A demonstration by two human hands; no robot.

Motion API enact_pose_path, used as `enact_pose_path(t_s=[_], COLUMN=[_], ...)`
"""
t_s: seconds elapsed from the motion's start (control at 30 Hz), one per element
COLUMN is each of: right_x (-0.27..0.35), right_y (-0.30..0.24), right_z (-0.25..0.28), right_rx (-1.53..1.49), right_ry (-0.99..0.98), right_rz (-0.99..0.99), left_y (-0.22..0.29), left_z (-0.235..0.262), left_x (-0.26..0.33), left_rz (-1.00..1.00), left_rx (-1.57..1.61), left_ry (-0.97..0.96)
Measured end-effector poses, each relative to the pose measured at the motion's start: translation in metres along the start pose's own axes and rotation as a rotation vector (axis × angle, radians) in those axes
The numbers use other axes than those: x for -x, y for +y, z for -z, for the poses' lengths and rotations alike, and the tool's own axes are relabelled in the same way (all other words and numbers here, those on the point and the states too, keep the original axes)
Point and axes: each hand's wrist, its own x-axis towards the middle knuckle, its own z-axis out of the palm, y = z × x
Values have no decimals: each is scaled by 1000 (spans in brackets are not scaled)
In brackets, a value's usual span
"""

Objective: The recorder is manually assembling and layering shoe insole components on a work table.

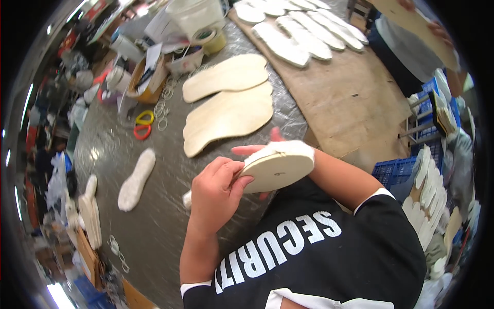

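Observation:
A thick stack of fleecy white insoles [280, 167] with a smooth cream face is held up in front of my chest, tilted. My left hand [221, 180] grips its left end, thumb on the cream face and fingers on the far side. Behind the stack, my right hand [275, 136] is mostly hidden; a few fingertips stick out past the upper edge and it supports the right side. Beyond my hands lie two cream insole piles [229, 116] on the dark plastic-covered table [170, 226]. A single white insole [137, 180] rests to the left.
Red-and-yellow-handled scissors [144, 124] and loose rubber bands [163, 108] lie at the left. Farther back are a box [146, 77], tape rolls [208, 38] and a white bucket [193, 13]. White insoles [309, 36] cover brown board [345, 103]. Another person [406, 44] holds a cream sheet [419, 26].

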Motion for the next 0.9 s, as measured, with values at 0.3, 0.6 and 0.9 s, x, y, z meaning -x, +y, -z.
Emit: enact_pose_path(t_s=[0.3,0.6,0.9], right_x=[42,13,-7], right_y=[-9,-57,-83], right_z=[-4,24,17], right_rx=[265,123,-209], right_ry=[606,679,534], right_rz=[797,932,1095], left_y=[-31,-99,-72], left_z=[-58,-23,-9], left_x=[-55,-33,-6], left_rz=[479,354,362], left_rx=[468,570,578], left_ry=[-113,-390,166])
